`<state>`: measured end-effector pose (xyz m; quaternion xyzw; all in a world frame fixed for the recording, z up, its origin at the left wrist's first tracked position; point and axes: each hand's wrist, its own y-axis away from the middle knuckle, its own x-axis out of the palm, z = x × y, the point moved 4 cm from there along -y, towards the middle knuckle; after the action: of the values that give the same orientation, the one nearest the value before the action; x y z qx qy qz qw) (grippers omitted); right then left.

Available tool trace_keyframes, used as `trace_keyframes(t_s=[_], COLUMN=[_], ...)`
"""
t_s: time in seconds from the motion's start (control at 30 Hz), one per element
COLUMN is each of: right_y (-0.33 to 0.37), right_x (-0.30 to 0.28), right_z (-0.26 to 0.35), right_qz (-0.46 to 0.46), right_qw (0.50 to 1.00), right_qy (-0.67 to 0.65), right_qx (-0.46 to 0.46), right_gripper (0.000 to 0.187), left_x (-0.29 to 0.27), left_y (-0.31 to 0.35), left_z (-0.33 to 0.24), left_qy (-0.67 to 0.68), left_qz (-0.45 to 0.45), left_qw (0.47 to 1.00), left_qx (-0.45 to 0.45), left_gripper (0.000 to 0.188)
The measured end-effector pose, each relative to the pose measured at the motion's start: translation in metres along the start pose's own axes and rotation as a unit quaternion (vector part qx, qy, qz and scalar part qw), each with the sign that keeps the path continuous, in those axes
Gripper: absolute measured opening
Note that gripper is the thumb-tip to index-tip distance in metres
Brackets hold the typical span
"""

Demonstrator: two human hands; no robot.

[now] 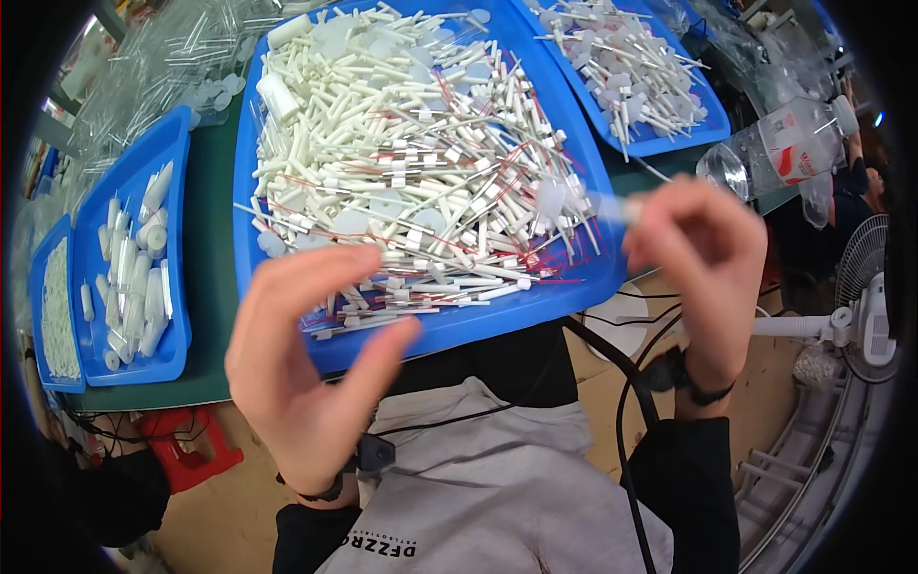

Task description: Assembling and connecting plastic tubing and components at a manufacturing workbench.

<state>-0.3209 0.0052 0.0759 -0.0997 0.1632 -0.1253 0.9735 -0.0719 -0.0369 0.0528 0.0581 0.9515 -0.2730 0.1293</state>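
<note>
My left hand is over the near left corner of a large blue tray, its thumb and fingers spread apart with nothing between them. Beyond the tray's right edge, my right hand pinches a whitish translucent piece, smeared by motion, that points left over the tray. Short white tubes heap up in the far left part of the tray. Nearer lie many thin rods with white blocks and red wires, and translucent round discs are scattered among them.
At the left, a blue tray holds white rolls and tubes, beside a smaller blue tray of small white pieces. Another parts tray sits far right, near a clear plastic bottle. A fan and red stool stand below.
</note>
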Motion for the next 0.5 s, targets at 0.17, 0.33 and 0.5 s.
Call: trace_keyframes(t_s=[0.17,0.33,0.5], right_y=[-0.070,-0.107,-0.121], right_x=[-0.062,-0.092,-0.094], right_z=[-0.030,-0.045,-0.048], right_qz=[-0.086,-0.123,-0.087], right_qw=[0.982,0.961,0.967], right_qy=[-0.145,-0.230,-0.232], right_qx=[0.085,0.092,0.050], right_gripper=[0.023,0.034,0.038], left_x=[0.001,0.008,0.007], left_y=[-0.013,-0.011,-0.011], left_z=[0.002,0.009,0.008], left_qy=[-0.199,-0.242,-0.258], left_qz=[0.021,0.047,0.059], left_qw=[0.979,0.969,0.964], left_qx=[0.036,0.015,0.018], left_gripper=[0.031,0.033,0.033])
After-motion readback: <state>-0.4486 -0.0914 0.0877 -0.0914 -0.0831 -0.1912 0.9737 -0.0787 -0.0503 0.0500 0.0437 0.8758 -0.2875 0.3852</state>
